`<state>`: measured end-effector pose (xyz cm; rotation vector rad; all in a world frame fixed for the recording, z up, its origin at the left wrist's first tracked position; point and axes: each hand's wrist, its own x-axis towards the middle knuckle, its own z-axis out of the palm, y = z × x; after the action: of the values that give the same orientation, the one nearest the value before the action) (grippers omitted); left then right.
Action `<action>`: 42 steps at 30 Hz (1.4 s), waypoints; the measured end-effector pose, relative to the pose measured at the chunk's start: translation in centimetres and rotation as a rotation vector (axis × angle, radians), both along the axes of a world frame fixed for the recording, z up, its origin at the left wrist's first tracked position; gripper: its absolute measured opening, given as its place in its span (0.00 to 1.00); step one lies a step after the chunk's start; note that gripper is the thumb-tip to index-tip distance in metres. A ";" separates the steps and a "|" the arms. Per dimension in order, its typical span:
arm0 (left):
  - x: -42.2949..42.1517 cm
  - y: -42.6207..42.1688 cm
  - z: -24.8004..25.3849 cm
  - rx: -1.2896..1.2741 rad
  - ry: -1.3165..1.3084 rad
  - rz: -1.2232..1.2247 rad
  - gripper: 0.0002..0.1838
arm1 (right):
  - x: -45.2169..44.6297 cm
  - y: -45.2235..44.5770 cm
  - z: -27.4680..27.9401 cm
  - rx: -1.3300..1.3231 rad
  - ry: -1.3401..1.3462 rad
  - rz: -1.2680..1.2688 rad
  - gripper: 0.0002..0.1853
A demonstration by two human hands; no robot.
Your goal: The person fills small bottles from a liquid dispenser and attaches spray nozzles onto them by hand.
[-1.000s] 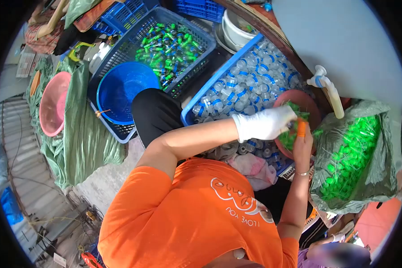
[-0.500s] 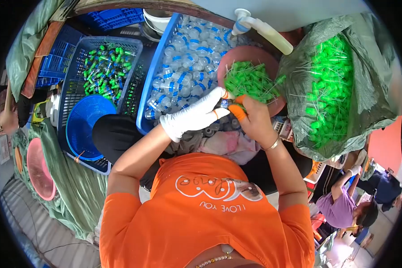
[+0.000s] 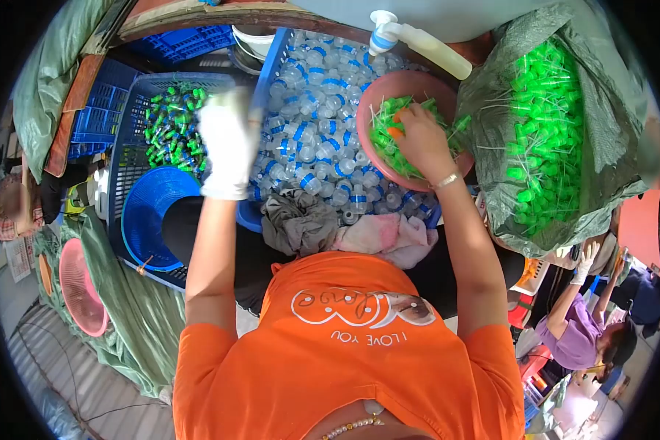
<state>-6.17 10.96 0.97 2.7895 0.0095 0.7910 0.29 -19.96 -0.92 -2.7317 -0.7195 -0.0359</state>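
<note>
My left hand [image 3: 226, 136], in a white glove, is smeared by motion between the crate of small green-capped bottles [image 3: 174, 125] and the blue tub [image 3: 265, 77] of clear bottles. Its fingers cannot be made out, nor whether they hold anything. My right hand [image 3: 419, 139] is in the pink basin [image 3: 374, 150], over a heap of green caps with thin clear tubes [image 3: 396, 158]. Orange covers sit on its thumb and a finger, which are bent together at the caps. What lies between them is hidden. Clear bottles with blue bands [image 3: 323, 136] fill the tub.
A dark green sack [image 3: 484, 139] of tubed green caps stands at the right. A blue basket [image 3: 143, 216] rests in the left crate by my knee. Cloths [image 3: 381, 236] lie over the tub's near edge. A person in purple [image 3: 572, 334] works at far right.
My hands were together at a small bottle over the tub. The left has swung to the left toward the crate; the right has moved up into the pink basin. The bottle no longer shows.
</note>
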 end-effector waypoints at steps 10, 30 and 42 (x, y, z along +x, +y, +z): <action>5.6 -6.3 -7.9 0.159 0.277 -0.055 0.24 | -0.8 0.4 1.8 0.008 -0.079 -0.080 0.13; 6.7 -10.6 -0.8 -2.018 0.309 -0.789 0.22 | -1.9 1.6 12.0 0.485 -0.417 -0.137 0.13; 6.6 -10.8 -0.4 -1.922 0.317 -0.766 0.24 | -1.7 1.2 11.4 0.443 -0.369 -0.166 0.11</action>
<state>0.43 0.16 0.56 0.8646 -0.1443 -0.0627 -1.38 -18.80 10.50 -2.3647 -0.4969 -0.6679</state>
